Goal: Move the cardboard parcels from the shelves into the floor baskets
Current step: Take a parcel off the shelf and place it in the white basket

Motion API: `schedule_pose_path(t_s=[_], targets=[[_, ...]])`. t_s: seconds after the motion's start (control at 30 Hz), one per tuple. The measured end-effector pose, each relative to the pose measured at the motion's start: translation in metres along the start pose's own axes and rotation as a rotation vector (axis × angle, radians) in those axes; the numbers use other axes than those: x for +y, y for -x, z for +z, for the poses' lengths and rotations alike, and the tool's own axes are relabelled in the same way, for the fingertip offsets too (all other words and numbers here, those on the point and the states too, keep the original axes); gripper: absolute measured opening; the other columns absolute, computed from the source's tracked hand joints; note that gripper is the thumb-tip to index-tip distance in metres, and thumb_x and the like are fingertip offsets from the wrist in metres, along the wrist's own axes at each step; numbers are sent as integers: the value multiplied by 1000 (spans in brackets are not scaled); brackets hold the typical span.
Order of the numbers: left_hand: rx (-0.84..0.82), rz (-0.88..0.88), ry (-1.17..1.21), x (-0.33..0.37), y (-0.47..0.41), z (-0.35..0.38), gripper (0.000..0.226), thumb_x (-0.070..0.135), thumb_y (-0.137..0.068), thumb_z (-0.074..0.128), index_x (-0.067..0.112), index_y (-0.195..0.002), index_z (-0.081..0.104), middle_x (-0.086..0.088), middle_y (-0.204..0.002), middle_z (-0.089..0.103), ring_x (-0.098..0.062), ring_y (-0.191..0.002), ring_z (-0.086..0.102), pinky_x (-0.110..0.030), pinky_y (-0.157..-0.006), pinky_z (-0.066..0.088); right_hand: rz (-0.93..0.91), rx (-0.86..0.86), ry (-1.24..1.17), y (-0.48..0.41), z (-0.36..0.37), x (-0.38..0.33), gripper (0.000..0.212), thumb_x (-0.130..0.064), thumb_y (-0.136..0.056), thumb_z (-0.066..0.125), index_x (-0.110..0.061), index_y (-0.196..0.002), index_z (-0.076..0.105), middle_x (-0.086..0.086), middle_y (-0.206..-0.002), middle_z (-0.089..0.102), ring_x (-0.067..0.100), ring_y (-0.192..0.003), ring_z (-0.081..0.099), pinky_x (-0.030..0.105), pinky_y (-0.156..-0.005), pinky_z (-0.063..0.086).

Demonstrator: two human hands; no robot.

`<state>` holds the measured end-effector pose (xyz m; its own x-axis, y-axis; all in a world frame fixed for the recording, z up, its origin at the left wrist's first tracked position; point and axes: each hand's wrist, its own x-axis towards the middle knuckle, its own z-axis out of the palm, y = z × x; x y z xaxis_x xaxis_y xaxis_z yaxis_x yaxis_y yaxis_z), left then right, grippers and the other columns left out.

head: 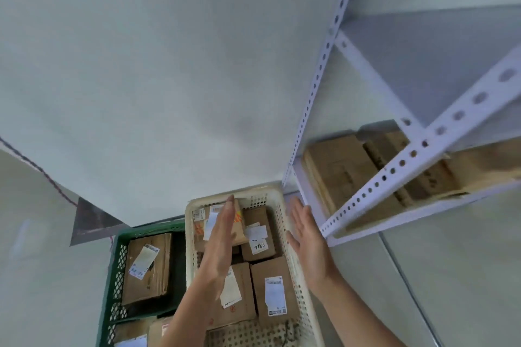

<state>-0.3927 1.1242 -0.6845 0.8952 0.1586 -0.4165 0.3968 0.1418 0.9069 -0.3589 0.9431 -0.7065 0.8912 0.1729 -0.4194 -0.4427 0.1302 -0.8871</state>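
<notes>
Over the white basket [296, 262] both hands hover flat-fingered, left hand [222, 236] and right hand [306, 242] holding nothing; parcels [270, 293] fill it, more in the green basket [115, 276], yet several, blurred, seemingly wait on the shelf [346, 175].

Head camera, wide-angle, looking steeply down, close above floor baskets [293, 262]

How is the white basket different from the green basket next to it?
The white basket is cream and packed with several small parcels; the green basket is dark green and shows one big flat parcel. The left hand and right hand hover open over the white basket; neither is over the green basket. Both are holey plastic and hold labelled cardboard parcels.
</notes>
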Motion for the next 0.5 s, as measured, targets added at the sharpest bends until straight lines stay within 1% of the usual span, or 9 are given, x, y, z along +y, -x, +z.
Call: schedule_pose_path(t_s=[0.03,0.1,0.13,0.23,0.3,0.37,0.43,0.5], targets=[[-14,-2,3,18,11,11,82,89,-90,36,51,-163,33,20,-172,31,-4,-154,33,-49,-131,26,-9,9,-6,15,-4,-19,57,-85,-89,44,-62,-141,46,-40,-150,46,-17,-141,38,22,-113,36],[-56,30,-12,52,31,36,92,92,-80,37,50,-162,34,22,-171,32,-4,-157,30,-50,-132,24,-38,8,-11,45,-16,-56,56,-81,-92,42,-59,-144,45,-44,-146,48,-19,-138,39,25,-117,34],[-65,54,-14,66,41,49,95,93,-77,38,50,-161,35,22,-170,34,-3,-158,30,-50,-132,25,-58,-5,-8,59,-23,-72,60,-82,-91,43,-57,-145,45,-43,-146,48,-20,-137,40,26,-118,33],[-85,114,-26,99,76,86,92,95,-75,40,53,-157,38,25,-168,36,-2,-156,32,-48,-130,29,-101,-46,10,100,-47,-108,79,-85,-81,46,-50,-151,44,-34,-154,48,-19,-134,46,25,-118,35],[-81,128,-40,111,98,111,100,103,-70,40,55,-158,38,25,-168,36,-3,-156,33,-48,-129,28,-102,-65,16,126,-69,-125,85,-86,-80,45,-48,-156,41,-31,-157,46,-17,-137,45,27,-120,35],[-77,135,-57,117,121,138,109,109,-63,42,56,-158,39,26,-169,35,-5,-153,36,-51,-130,27,-116,-72,35,149,-95,-141,89,-90,-80,44,-47,-158,39,-30,-159,44,-11,-143,41,31,-123,33],[-76,145,-55,121,141,171,100,103,-69,42,56,-157,41,25,-168,36,-6,-149,39,-50,-129,28,-140,-68,46,168,-126,-155,90,-92,-79,43,-48,-157,38,-30,-160,43,-7,-147,39,33,-124,32],[-88,160,-52,121,161,207,91,92,-77,41,50,-157,42,21,-167,39,-6,-152,38,-41,-122,32,-158,-45,41,187,-162,-169,86,-91,-77,40,-54,-154,38,-34,-157,42,-10,-144,38,32,-123,31]])
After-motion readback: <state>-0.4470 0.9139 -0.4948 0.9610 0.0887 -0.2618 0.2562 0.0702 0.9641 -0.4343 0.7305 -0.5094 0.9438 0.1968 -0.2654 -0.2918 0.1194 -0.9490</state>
